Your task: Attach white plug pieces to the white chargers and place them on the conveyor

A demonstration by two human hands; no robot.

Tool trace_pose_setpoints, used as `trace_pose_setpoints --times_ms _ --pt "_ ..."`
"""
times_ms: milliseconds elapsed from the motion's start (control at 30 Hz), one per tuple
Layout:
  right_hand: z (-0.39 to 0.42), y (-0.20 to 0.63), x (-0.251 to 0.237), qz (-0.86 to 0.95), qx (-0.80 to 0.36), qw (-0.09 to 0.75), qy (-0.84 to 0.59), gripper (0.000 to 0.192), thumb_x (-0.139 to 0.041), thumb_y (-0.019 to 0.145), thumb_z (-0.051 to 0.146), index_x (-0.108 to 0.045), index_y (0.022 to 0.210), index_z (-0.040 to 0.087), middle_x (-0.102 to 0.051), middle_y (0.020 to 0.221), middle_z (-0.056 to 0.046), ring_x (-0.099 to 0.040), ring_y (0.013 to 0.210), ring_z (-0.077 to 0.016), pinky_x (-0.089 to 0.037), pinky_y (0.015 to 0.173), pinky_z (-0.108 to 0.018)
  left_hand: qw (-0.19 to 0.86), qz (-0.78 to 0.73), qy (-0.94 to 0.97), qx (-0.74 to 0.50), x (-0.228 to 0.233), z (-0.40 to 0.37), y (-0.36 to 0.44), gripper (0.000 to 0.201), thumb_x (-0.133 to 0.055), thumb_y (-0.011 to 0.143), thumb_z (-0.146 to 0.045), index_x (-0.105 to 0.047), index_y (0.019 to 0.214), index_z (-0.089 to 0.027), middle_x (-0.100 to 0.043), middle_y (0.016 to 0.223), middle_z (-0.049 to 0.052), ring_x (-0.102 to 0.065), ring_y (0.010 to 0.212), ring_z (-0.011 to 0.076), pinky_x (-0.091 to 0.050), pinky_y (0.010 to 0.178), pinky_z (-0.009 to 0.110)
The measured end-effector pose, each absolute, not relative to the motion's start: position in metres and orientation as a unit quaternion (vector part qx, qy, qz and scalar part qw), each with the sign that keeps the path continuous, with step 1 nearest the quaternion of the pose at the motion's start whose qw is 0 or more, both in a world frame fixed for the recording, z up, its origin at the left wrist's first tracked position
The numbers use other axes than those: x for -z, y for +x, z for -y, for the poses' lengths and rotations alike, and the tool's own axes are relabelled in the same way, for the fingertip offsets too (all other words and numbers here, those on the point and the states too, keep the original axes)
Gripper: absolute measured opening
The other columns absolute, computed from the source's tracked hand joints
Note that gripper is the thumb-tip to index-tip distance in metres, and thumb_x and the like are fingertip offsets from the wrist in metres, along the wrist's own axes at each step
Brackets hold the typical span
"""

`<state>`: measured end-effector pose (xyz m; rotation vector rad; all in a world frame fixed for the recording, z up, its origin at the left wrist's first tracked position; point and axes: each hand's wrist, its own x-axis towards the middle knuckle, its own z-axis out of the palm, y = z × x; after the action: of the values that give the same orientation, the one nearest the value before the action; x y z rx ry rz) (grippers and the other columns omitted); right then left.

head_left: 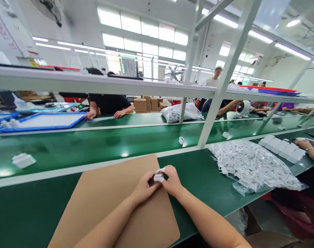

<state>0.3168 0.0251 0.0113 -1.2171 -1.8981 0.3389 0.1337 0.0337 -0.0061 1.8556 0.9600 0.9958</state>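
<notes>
- Left hand [144, 187] and right hand [173, 182] brought together over the brown board [100, 206], both pinching one small white part in clear wrap [159, 176] between the fingertips.
- Wrap possibly half off; too small to tell.
- Large clear bag of white parts [252, 167] lying to the right on the green table [198, 179], full, so most of the pile seemingly left.
- A few loose white pieces [181, 140] out on the conveyor belt [95, 144] beyond.

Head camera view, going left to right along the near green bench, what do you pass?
Small white part → brown cardboard sheet → left hand and right hand pinching a small white piece → clear bag of white parts → row of white boxes → another person's hand.
</notes>
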Motion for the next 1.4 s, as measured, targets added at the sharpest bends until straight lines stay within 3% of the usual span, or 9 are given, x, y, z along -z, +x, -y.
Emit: trace_pose_setpoints --times_ms 333,533,733,1000,1100,1167,1233,1267,1400 --pt "-0.023 0.313 0.003 0.704 -0.18 0.52 -0.45 0.023 -0.07 0.085 0.026 -0.075 0.108 0.025 -0.07 0.094 -0.005 -0.062 0.092 -0.0232 -0.05 0.086 -0.037 0.4 -0.402 0.729 -0.382 0.016 -0.037 0.134 0.04 -0.07 0.085 -0.059 -0.075 0.107 -0.026 -0.075 0.104 0.008 -0.07 0.097 0.0286 -0.057 0.09 0.04" --pt "-0.052 0.32 0.022 0.581 -0.227 0.59 -0.512 0.032 -0.05 0.099 0.039 -0.071 0.113 0.019 -0.07 0.102 -0.01 -0.066 0.094 -0.0232 -0.055 0.089 -0.039 0.412 -0.461 0.69 -0.376 0.014 -0.063 0.134 0.056 -0.071 0.079 -0.068 -0.074 0.111 -0.022 -0.078 0.105 0.009 -0.072 0.097 0.0315 -0.057 0.091 0.043" --pt "-0.062 0.32 0.03 0.559 -0.258 0.574 -0.539 0.033 -0.05 0.1 0.042 -0.07 0.112 0.02 -0.069 0.107 -0.011 -0.066 0.098 -0.0248 -0.055 0.089 -0.04 0.271 -0.617 0.639 -0.37 -0.015 -0.154 0.108 0.048 -0.066 0.08 -0.052 -0.072 0.113 -0.018 -0.078 0.107 0.009 -0.073 0.1 0.0297 -0.055 0.092 0.038" --pt "-0.051 0.318 0.016 0.604 -0.233 0.497 -0.579 0.022 -0.053 0.101 0.034 -0.069 0.09 0.023 -0.066 0.098 -0.005 -0.067 0.093 -0.0213 -0.052 0.083 -0.034 0.191 -0.74 0.556 -0.327 -0.021 -0.24 0.074 0.043 -0.065 0.079 -0.048 -0.068 0.11 -0.018 -0.075 0.113 0.018 -0.068 0.114 0.0428 -0.053 0.096 0.051" --pt "-0.052 0.316 0.018 0.598 -0.237 0.493 -0.586 0.018 -0.055 0.1 0.032 -0.068 0.089 0.025 -0.066 0.098 -0.004 -0.067 0.092 -0.0207 -0.051 0.081 -0.032 0.171 -0.775 0.516 -0.323 -0.014 -0.244 0.076 0.057 -0.069 0.073 -0.049 -0.065 0.119 -0.015 -0.069 0.124 0.024 -0.06 0.126 0.0494 -0.05 0.101 0.059" --pt "-0.053 0.315 0.02 0.598 -0.235 0.492 -0.588 0.017 -0.057 0.099 0.031 -0.068 0.087 0.026 -0.067 0.098 -0.003 -0.067 0.09 -0.0207 -0.051 0.079 -0.032 0.093 -0.792 0.485 -0.359 -0.01 -0.243 0.086 0.077 -0.071 0.071 -0.05 -0.055 0.136 -0.011 -0.053 0.147 0.029 -0.043 0.143 0.0532 -0.041 0.109 0.067" --pt "-0.054 0.314 0.021 0.6 -0.229 0.493 -0.588 0.017 -0.058 0.098 0.03 -0.069 0.086 0.026 -0.067 0.097 -0.003 -0.067 0.089 -0.0208 -0.051 0.078 -0.032 -0.011 -0.76 0.506 -0.409 -0.008 -0.242 0.103 0.086 -0.068 0.076 -0.05 -0.042 0.149 -0.013 -0.036 0.162 0.027 -0.028 0.153 0.0499 -0.032 0.117 0.069" --pt "-0.054 0.314 0.022 0.6 -0.227 0.492 -0.588 0.016 -0.059 0.098 0.03 -0.069 0.085 0.026 -0.067 0.096 -0.003 -0.066 0.089 -0.0209 -0.051 0.078 -0.032 -0.043 -0.721 0.547 -0.424 -0.007 -0.243 0.115 0.084 -0.066 0.079 -0.048 -0.039 0.151 -0.014 -0.035 0.163 0.024 -0.027 0.154 0.0462 -0.03 0.12 0.066" --pt "-0.054 0.315 0.021 0.602 -0.233 0.477 -0.597 0.016 -0.057 0.097 0.025 -0.068 0.086 0.025 -0.067 0.099 -0.003 -0.067 0.091 -0.0216 -0.05 0.079 -0.033 0.043 -0.56 0.743 -0.364 -0.004 -0.254 0.175 0.078 -0.063 0.084 -0.046 -0.038 0.152 -0.015 -0.046 0.156 0.02 -0.039 0.149 0.0362 -0.029 0.126 0.05"
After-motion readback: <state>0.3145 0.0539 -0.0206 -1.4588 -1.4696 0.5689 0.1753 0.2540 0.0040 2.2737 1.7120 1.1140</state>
